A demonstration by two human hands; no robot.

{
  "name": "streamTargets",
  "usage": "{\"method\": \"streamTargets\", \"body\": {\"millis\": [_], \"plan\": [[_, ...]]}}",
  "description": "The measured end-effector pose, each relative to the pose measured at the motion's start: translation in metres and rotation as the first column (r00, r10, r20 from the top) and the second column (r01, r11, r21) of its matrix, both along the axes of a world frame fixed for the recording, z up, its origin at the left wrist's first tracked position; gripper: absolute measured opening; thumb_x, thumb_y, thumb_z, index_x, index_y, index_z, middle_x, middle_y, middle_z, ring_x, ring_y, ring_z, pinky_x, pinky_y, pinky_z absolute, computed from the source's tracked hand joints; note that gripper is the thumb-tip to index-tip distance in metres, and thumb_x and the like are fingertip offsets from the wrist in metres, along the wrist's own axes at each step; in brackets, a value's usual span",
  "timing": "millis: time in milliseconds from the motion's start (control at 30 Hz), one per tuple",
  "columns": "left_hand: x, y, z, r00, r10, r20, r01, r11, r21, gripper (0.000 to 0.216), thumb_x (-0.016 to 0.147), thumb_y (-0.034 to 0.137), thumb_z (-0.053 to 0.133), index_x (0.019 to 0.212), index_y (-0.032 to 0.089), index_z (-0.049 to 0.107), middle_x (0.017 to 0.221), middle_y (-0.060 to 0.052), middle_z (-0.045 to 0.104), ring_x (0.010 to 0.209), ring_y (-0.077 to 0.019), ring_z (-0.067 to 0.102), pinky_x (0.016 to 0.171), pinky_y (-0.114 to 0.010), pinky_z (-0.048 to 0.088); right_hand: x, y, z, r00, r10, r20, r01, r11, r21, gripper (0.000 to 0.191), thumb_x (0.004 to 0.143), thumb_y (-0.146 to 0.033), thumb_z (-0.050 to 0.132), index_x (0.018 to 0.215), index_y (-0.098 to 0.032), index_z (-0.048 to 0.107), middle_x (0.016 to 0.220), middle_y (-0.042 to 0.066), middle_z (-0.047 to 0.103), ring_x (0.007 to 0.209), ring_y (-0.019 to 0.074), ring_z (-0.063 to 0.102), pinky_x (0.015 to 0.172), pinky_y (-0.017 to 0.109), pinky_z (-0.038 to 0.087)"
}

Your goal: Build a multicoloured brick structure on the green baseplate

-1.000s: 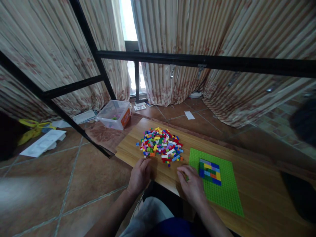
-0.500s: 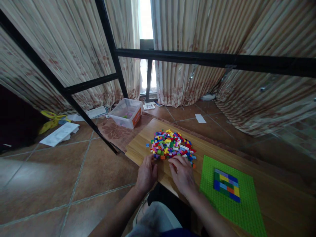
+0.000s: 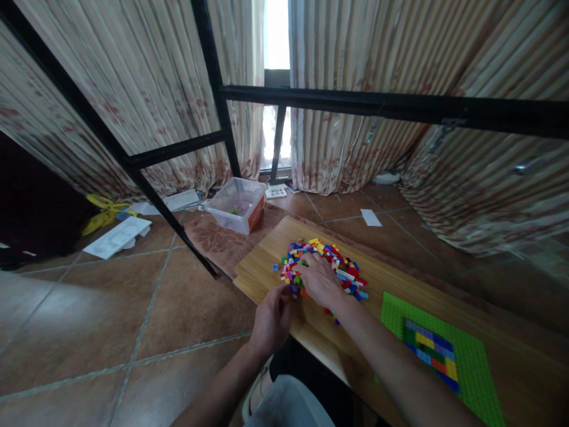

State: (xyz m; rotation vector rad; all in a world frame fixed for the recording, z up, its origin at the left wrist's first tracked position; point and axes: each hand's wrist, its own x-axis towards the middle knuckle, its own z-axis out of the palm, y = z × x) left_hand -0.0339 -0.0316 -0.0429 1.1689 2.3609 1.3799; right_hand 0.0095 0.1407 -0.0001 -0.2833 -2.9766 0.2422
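Observation:
A heap of small mixed-colour toy bricks lies on a wooden table. My right hand reaches over the heap, fingers apart and bent down among the bricks. My left hand rests at the heap's near left edge with its fingers curled together; whatever they pinch is hidden. A purple brick lies just beyond those fingertips. To the right is a green baseplate carrying a flat square of blue, yellow, green and orange bricks; my right forearm crosses in front of its near left part.
One blue numbered brick sits apart, left of the heap. On the rug beyond the wooden table stands a clear plastic bin with a few pieces inside. Black metal bars run across in front of the curtains.
My right hand has moved forward from the heap's near edge onto the bricks. A few bricks now lie nearer, beside my right wrist. The view has shifted slightly left.

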Motion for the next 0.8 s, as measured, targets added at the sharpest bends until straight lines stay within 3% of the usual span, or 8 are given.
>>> {"method": "streamTargets", "body": {"millis": [233, 367, 500, 600, 667, 800], "plan": [[-0.046, 0.016, 0.0, 0.974, 0.215, -0.077, -0.218, 0.976, -0.023, 0.041, 0.081, 0.01, 0.052, 0.121, 0.018, 0.053, 0.112, -0.009, 0.059, 0.074, -0.0146, 0.061, 0.074, -0.031, 0.053, 0.004, 0.007, -0.01, 0.991, 0.027, -0.128, -0.034, 0.998, -0.053, 0.025, 0.085, -0.011, 0.053, 0.087, -0.025, 0.073, 0.098, 0.006, 0.061, 0.095, 0.0217, 0.05, 0.082, 0.034, 0.042], [-0.065, 0.03, 0.002, 0.973, 0.13, -0.192, -0.162, 0.974, -0.158, 0.032, 0.085, 0.015, 0.051, 0.116, 0.02, 0.057, 0.115, -0.008, 0.06, 0.097, -0.0212, 0.062, 0.083, -0.033, 0.051, 0.013, 0.008, -0.013, 0.974, -0.016, -0.226, -0.024, 0.984, -0.175, 0.018, 0.087, -0.016, 0.055, 0.089, -0.024, 0.072, 0.1, 0.006, 0.061, 0.096, 0.021, 0.052, 0.086, 0.035, 0.043], [-0.07, 0.035, 0.005, 0.973, 0.047, -0.228, -0.112, 0.953, -0.281, 0.022, 0.09, 0.02, 0.046, 0.102, 0.021, 0.064, 0.104, -0.007, 0.064, 0.093, -0.0213, 0.063, 0.079, -0.033, 0.05, 0.029, 0.007, -0.011, 0.949, -0.143, -0.282, 0.053, 0.951, -0.305, 0.02, 0.089, -0.019, 0.051, 0.096, -0.022, 0.07, 0.101, 0.007, 0.064, 0.097, 0.0207, 0.056, 0.088, 0.036, 0.045], [-0.07, 0.033, 0.006, 0.974, 0.108, -0.202, -0.156, 0.958, -0.239, 0.021, 0.089, 0.021, 0.047, 0.1, 0.018, 0.065, 0.102, -0.008, 0.064, 0.091, -0.0217, 0.063, 0.08, -0.034, 0.05, 0.048, -0.003, -0.012, 0.893, -0.326, -0.31, 0.156, 0.87, -0.467, 0.022, 0.09, -0.022, 0.05, 0.101, -0.02, 0.069, 0.1, 0.007, 0.067, 0.096, 0.0204, 0.06, 0.087, 0.036, 0.048], [-0.066, 0.03, 0.006, 0.973, 0.154, -0.171, -0.184, 0.967, -0.177, 0.022, 0.088, 0.023, 0.048, 0.102, 0.017, 0.065, 0.103, -0.009, 0.064, 0.091, -0.0216, 0.063, 0.081, -0.034, 0.051, 0.065, -0.014, -0.015, 0.846, -0.446, -0.292, 0.203, 0.777, -0.596, 0.024, 0.089, -0.024, 0.05, 0.105, -0.019, 0.068, 0.101, 0.008, 0.069, 0.093, 0.0195, 0.063, 0.086, 0.035, 0.05], [-0.041, 0.02, 0.01, 0.992, 0.089, -0.09, -0.094, 0.994, -0.058, 0.027, 0.089, 0.03, 0.049, 0.108, 0.018, 0.064, 0.1, -0.008, 0.064, 0.085, -0.02, 0.063, 0.077, -0.033, 0.053, 0.102, -0.041, -0.025, 0.759, -0.614, -0.217, 0.255, 0.587, -0.768, 0.034, 0.089, -0.028, 0.05, 0.121, -0.023, 0.061, 0.107, 0.007, 0.07, 0.092, 0.0185, 0.066, 0.084, 0.034, 0.052]]}}
